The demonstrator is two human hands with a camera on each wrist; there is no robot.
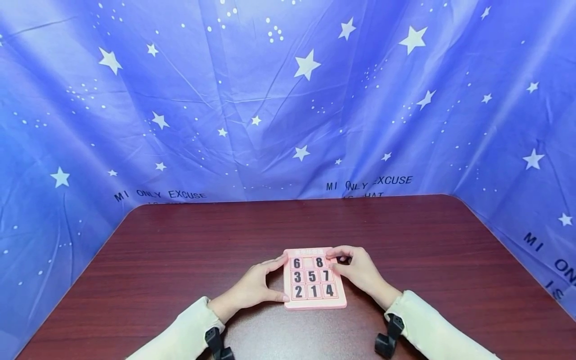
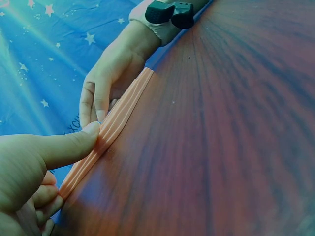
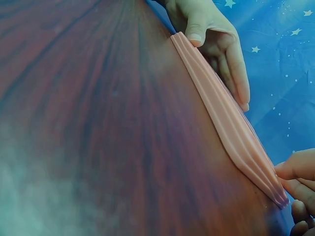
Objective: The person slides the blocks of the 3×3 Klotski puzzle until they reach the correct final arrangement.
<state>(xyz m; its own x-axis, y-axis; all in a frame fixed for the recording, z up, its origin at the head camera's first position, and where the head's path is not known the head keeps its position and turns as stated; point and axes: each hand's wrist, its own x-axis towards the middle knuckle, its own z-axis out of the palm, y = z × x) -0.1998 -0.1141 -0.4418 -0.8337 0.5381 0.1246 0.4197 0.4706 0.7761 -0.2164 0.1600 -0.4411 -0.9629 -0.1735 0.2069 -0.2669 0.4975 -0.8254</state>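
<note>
A pink number slide puzzle (image 1: 315,304) lies flat on the table, its black-numbered tiles facing up. Its top row shows 6, a gap and the 8 tile (image 1: 319,262), which sits left of the 7 below it; 3, 5, 7 and 2, 1, 4 follow underneath. My left hand (image 1: 254,286) holds the puzzle's left side, thumb at the lower corner and fingers at the upper one. At the upper right, my right hand (image 1: 362,272) touches the puzzle with index finger and thumb beside the 8. Both wrist views show the puzzle's ridged pink edge (image 3: 221,115) side-on.
The dark red wooden table (image 1: 202,235) has rounded far corners. Behind it and along both sides hangs a blue curtain (image 1: 270,165) with white stars and lettering. Black wrist devices (image 1: 389,336) sit at both pale sleeve cuffs.
</note>
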